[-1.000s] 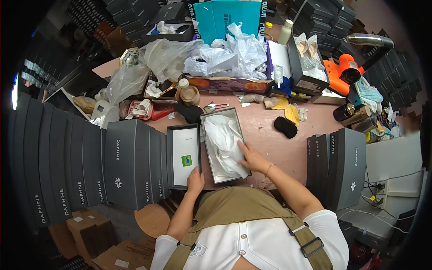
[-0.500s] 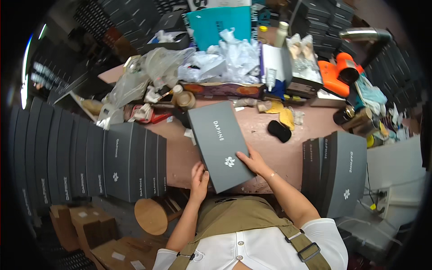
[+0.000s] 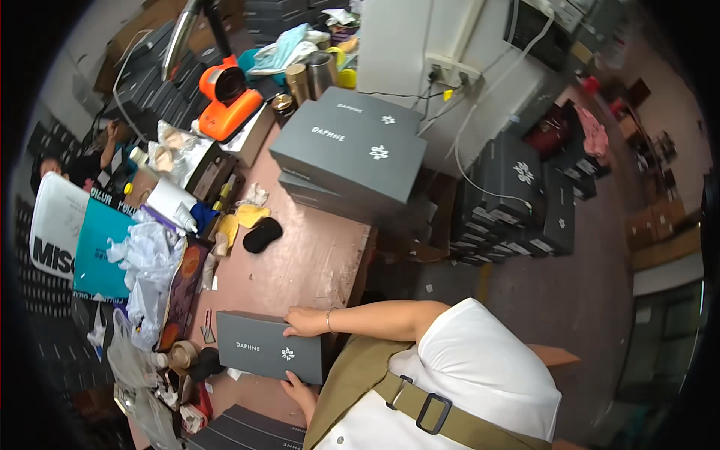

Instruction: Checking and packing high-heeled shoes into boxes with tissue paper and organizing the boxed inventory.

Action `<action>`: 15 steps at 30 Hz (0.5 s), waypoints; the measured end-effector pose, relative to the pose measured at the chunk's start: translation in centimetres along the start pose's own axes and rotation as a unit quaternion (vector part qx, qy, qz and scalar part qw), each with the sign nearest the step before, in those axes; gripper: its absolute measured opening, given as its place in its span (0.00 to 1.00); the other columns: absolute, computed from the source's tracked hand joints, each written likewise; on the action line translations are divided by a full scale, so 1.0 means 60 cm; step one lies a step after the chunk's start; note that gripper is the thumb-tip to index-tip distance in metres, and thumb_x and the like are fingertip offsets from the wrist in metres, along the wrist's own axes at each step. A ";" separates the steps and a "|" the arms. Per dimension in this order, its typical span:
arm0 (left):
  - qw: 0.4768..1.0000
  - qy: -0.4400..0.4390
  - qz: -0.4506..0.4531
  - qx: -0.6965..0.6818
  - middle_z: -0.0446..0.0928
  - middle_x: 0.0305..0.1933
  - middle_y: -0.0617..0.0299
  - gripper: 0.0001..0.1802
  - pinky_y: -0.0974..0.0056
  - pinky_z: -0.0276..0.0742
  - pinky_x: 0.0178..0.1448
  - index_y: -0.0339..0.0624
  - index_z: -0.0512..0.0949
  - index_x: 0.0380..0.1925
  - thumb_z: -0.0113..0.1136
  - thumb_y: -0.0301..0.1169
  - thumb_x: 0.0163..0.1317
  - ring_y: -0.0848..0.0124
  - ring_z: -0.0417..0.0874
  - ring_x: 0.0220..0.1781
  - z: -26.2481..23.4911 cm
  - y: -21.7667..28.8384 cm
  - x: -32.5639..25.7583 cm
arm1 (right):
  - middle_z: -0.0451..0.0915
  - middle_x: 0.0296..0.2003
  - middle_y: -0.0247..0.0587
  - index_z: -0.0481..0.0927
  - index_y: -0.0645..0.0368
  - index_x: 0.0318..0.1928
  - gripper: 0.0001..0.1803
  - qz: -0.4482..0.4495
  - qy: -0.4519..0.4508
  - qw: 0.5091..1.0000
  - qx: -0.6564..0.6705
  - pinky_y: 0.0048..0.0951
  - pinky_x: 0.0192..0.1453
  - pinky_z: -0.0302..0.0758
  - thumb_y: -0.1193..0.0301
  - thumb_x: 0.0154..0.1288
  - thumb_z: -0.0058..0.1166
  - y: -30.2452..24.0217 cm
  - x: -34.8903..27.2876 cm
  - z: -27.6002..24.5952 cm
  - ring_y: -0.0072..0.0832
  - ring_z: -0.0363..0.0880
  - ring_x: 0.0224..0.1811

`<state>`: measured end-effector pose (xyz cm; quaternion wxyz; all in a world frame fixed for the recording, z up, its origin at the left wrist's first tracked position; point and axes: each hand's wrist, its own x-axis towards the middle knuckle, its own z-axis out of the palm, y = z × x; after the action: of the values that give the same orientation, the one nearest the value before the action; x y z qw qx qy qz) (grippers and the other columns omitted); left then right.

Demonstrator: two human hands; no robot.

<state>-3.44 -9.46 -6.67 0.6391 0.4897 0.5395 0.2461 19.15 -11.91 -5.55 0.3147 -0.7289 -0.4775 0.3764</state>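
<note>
A dark grey lidded shoebox [image 3: 259,364] with pale print rests at or just above the pink worktable's near edge. My right hand [image 3: 307,321] grips its upper side in the picture, thumb on the lid and fingers over the edge. Along the opposite side, my left hand [image 3: 300,394] holds the box near its corner; part of that hand is hidden. More grey shoeboxes [image 3: 349,139] are stacked at the table's right end. At the lower edge of the view lies another row of shoeboxes [image 3: 244,431].
The worktable [image 3: 304,251] carries a black oval pad [image 3: 262,235], yellow cloths [image 3: 253,215] and an orange device [image 3: 229,105]. Plastic bags [image 3: 146,259] and an open box with shoes [image 3: 187,161] line its back. Shoebox stacks [image 3: 502,180] stand on the floor rightward. A person [image 3: 97,157] is across the table.
The view has swung to the right, bringing the floor stacks and wall sockets into sight. Both hands still hold the shoebox, whose long side now faces the view more.
</note>
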 end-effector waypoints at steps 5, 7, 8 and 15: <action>0.938 -0.184 -0.242 -0.168 0.67 0.58 0.49 0.27 0.50 0.69 0.58 0.38 0.65 0.57 0.54 0.44 0.66 0.57 0.71 0.56 -0.093 -0.063 0.098 | 0.66 0.60 0.63 0.67 0.66 0.61 0.39 0.066 -0.034 0.994 0.084 0.41 0.65 0.63 0.44 0.64 0.45 0.059 0.003 0.059 0.51 0.67 0.61; 0.946 -0.189 -0.214 -0.151 0.63 0.64 0.46 0.32 0.45 0.64 0.63 0.39 0.64 0.61 0.56 0.47 0.63 0.53 0.68 0.61 -0.100 -0.053 0.094 | 0.64 0.62 0.61 0.62 0.64 0.65 0.42 0.015 -0.007 0.991 0.129 0.39 0.69 0.58 0.43 0.62 0.46 0.060 -0.013 0.070 0.49 0.63 0.64; 0.952 -0.180 -0.175 -0.176 0.62 0.66 0.45 0.34 0.44 0.61 0.65 0.39 0.63 0.62 0.56 0.48 0.63 0.52 0.66 0.64 -0.101 -0.031 0.054 | 0.64 0.62 0.60 0.60 0.63 0.66 0.43 -0.023 -0.020 0.987 0.158 0.39 0.70 0.56 0.42 0.61 0.47 0.021 -0.033 0.061 0.47 0.62 0.66; 0.955 -0.185 0.034 -0.228 0.61 0.66 0.48 0.39 0.38 0.59 0.65 0.45 0.64 0.62 0.61 0.52 0.54 0.49 0.63 0.66 -0.014 0.169 0.017 | 0.66 0.59 0.53 0.64 0.60 0.65 0.37 -0.205 0.126 0.946 0.218 0.37 0.66 0.63 0.49 0.64 0.52 -0.113 -0.202 -0.132 0.43 0.63 0.64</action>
<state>-1.74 -4.23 1.95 0.8137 0.3858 0.3244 0.2894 19.62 -21.67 7.11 0.5941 -0.5704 -0.4790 0.3037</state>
